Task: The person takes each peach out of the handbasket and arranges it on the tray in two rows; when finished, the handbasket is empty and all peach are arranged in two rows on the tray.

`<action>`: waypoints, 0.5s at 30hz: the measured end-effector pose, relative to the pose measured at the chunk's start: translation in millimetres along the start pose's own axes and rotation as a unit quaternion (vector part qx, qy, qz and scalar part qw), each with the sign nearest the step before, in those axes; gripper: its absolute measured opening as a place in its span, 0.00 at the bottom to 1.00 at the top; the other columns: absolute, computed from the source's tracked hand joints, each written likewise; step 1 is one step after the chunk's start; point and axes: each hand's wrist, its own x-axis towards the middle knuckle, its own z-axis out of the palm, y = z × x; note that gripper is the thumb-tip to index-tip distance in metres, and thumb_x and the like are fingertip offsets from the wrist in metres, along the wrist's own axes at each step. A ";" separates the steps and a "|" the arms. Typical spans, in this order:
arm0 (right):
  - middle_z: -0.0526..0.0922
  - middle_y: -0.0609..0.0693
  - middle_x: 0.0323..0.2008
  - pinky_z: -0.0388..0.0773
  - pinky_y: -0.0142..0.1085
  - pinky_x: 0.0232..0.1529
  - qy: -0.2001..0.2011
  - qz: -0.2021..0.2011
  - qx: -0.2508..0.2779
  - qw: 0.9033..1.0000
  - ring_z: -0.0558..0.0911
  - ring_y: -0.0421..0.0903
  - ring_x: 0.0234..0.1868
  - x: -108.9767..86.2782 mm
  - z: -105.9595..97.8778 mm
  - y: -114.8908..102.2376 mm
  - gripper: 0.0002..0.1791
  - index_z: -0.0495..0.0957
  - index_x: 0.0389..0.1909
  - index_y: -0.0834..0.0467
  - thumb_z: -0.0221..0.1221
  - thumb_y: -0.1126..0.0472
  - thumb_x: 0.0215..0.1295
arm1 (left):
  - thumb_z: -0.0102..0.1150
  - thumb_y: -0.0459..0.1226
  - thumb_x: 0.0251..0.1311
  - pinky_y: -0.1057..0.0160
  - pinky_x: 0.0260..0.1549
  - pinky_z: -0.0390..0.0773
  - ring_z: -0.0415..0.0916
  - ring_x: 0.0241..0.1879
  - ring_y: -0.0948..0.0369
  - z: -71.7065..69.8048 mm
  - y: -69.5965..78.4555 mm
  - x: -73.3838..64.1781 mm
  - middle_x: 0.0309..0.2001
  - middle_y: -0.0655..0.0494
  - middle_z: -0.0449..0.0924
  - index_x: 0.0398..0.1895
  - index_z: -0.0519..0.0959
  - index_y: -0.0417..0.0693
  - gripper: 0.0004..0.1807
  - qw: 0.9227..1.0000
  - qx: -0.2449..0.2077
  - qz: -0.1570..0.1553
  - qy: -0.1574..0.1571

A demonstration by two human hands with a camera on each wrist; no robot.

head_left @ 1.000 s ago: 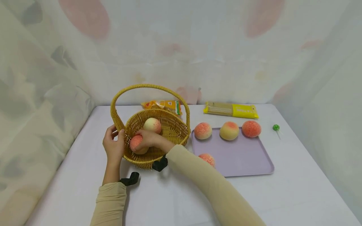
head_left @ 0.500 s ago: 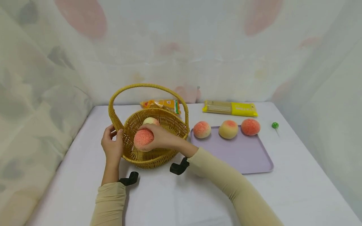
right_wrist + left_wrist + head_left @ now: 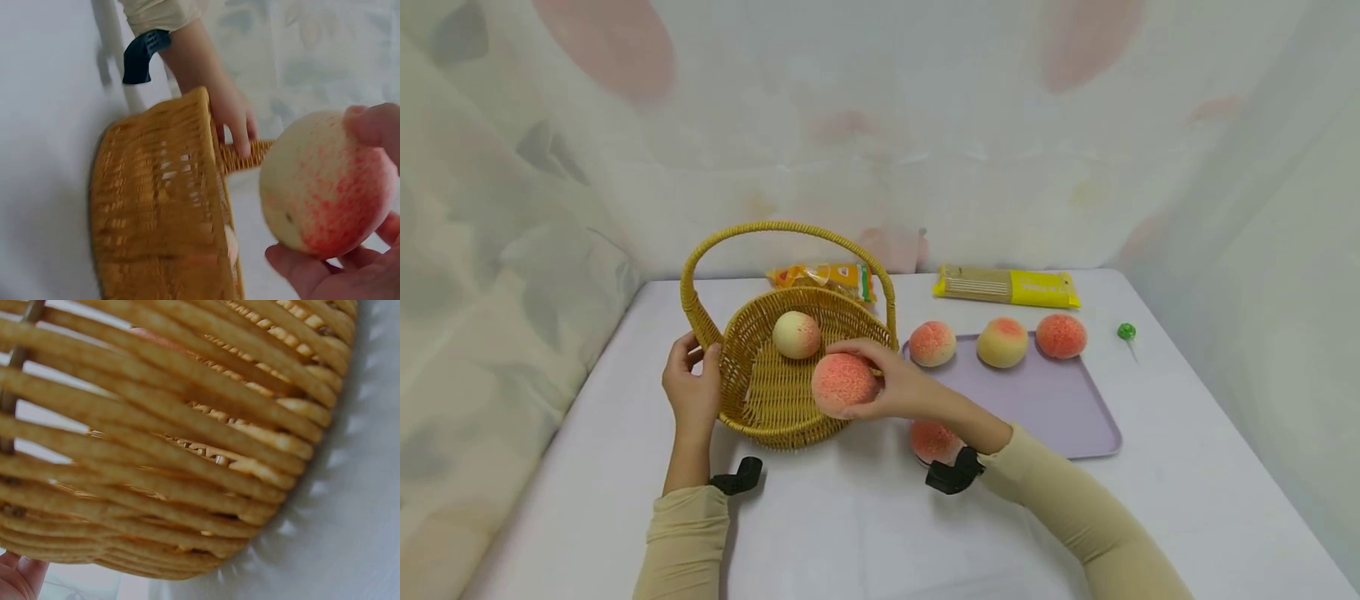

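A speckled pink peach (image 3: 842, 385) is held by my right hand (image 3: 910, 387), thumb and fingers around it, over the near right rim of the yellow wicker basket (image 3: 782, 396). In the right wrist view, the peach (image 3: 325, 184) shows its cream side and a dark stem spot. My left hand (image 3: 694, 396) grips the basket's left rim at the foot of its arched handle (image 3: 782, 226). A cream and pink peach (image 3: 794, 335) lies inside the basket. Woven strands (image 3: 162, 425) fill most of the left wrist view.
Right of the basket is a lilac tray (image 3: 1037, 408). Along its far side sit a pink peach (image 3: 932, 343), a yellowish peach (image 3: 1002, 342) and a redder peach (image 3: 1061, 336). Another peach (image 3: 934, 442) is at its near left. Behind lie a yellow noodle packet (image 3: 1007, 287), an orange packet (image 3: 831, 277) and a green lollipop (image 3: 1127, 332).
My right hand has lifted the pink peach out of the basket and carried it right, over the near rim. My left hand keeps its grip on the basket's left side.
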 end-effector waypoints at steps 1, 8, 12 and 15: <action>0.67 0.43 0.59 0.71 0.38 0.53 0.006 0.000 0.018 1.000 0.68 0.41 0.58 -6.5 -3.6 1.9 0.39 0.64 0.62 0.49 0.70 0.61 0.47 | 0.54 0.37 0.62 0.77 0.31 0.71 0.72 0.44 0.64 -0.3 -0.2 0.1 0.49 0.51 0.75 0.54 0.74 0.44 0.17 1.000 -0.004 0.002 -0.001; 0.62 0.56 0.63 0.72 0.36 0.52 0.065 -0.001 0.105 0.992 0.67 0.48 0.59 -59.8 -31.6 17.5 0.41 0.59 0.65 0.58 0.66 0.72 0.49 | 0.54 0.35 0.62 0.77 0.29 0.70 0.72 0.43 0.62 -0.8 5.2 1.5 0.48 0.47 0.75 0.54 0.74 0.41 0.17 1.000 -0.016 0.005 -0.014; 0.60 0.60 0.63 0.71 0.35 0.53 0.098 -0.020 0.125 0.987 0.68 0.47 0.58 -89.6 -47.0 32.3 0.42 0.57 0.65 0.64 0.65 0.75 0.47 | 0.53 0.35 0.62 0.77 0.29 0.70 0.72 0.43 0.61 0.3 -0.8 2.6 0.49 0.47 0.75 0.54 0.73 0.42 0.17 1.000 0.003 -0.001 -0.009; 0.61 0.58 0.62 0.71 0.33 0.53 0.121 -0.021 0.122 0.985 0.68 0.46 0.58 -109.5 -57.6 40.2 0.42 0.57 0.64 0.64 0.64 0.77 0.47 | 0.53 0.36 0.63 0.77 0.30 0.71 0.72 0.44 0.61 -0.5 -3.1 2.3 0.49 0.48 0.75 0.55 0.73 0.43 0.17 1.000 0.002 -0.007 -0.008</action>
